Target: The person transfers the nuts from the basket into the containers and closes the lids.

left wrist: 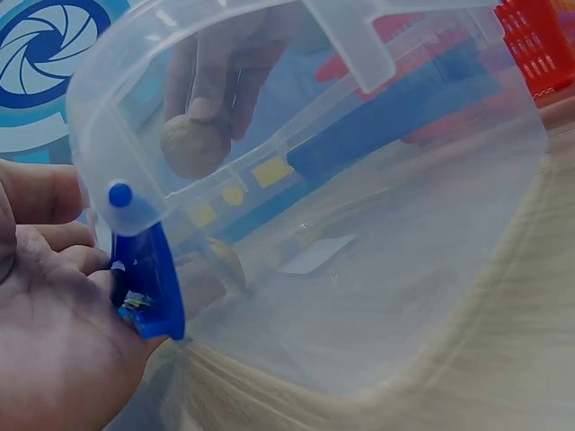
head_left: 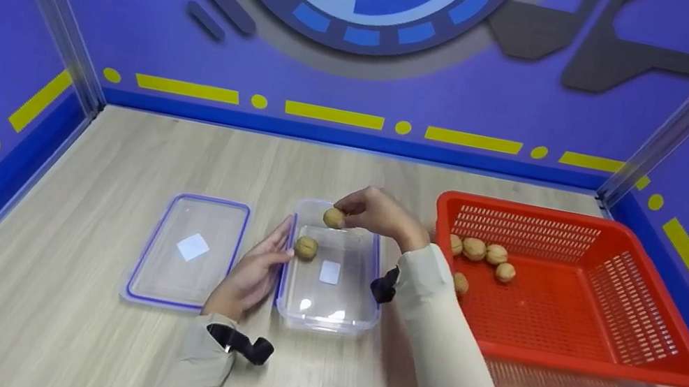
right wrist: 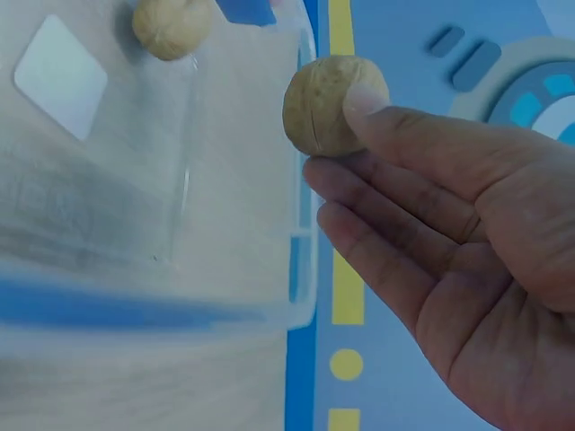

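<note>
In the head view my right hand [head_left: 380, 214] pinches a walnut [head_left: 334, 218] over the far end of a clear plastic container [head_left: 321, 323]. The right wrist view shows the thumb and fingertips on this walnut [right wrist: 323, 106]. Another walnut [head_left: 306, 248] lies inside the container near its left wall. My left hand [head_left: 251, 274] touches the container's left side, its fingers along the outer wall and its thumb at the rim. Close up, the left fingers [left wrist: 76, 238] meet the wall beside a blue-lined latch [left wrist: 148, 278]; some fingertips are hidden behind it.
A clear lid [head_left: 168, 269] with a blue seal lies left of the container. To the right stands a red basket [head_left: 570, 362] with several walnuts [head_left: 474, 249] toward its left side. Blue panels [head_left: 362, 94] enclose the wooden table [head_left: 52, 284] at the back and sides.
</note>
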### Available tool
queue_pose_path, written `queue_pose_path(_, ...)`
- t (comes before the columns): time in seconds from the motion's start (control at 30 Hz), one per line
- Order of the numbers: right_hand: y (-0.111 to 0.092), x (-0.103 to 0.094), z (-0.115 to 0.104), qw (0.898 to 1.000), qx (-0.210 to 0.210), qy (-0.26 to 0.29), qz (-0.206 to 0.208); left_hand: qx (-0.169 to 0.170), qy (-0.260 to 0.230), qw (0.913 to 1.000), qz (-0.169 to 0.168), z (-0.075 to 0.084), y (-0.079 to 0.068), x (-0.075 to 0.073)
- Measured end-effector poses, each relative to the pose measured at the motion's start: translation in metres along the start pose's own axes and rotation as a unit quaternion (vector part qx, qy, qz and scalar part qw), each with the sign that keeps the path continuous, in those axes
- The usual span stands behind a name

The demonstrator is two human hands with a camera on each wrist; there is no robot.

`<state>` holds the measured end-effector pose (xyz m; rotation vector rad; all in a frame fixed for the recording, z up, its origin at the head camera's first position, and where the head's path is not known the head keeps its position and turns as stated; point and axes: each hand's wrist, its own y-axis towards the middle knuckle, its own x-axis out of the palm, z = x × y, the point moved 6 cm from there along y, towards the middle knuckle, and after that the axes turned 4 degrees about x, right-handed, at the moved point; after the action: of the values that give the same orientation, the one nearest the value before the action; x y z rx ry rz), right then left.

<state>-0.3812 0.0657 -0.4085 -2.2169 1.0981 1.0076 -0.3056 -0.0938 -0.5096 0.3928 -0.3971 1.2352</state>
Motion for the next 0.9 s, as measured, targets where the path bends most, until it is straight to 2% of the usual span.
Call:
queue_pose_path(0.47, 0.011, 0.021, 0.005, 0.999, 0.043, 0.000, 0.006, 0.000, -0.002, 1.0000, -0.001, -0.001, 0.000, 0.000)
queue_pose_path(0.9, 0.014, 0.035, 0.010, 0.999, 0.045, -0.023, -0.016, -0.002, -0.006, 1.0000, -0.001, -0.001, 0.000, 0.000)
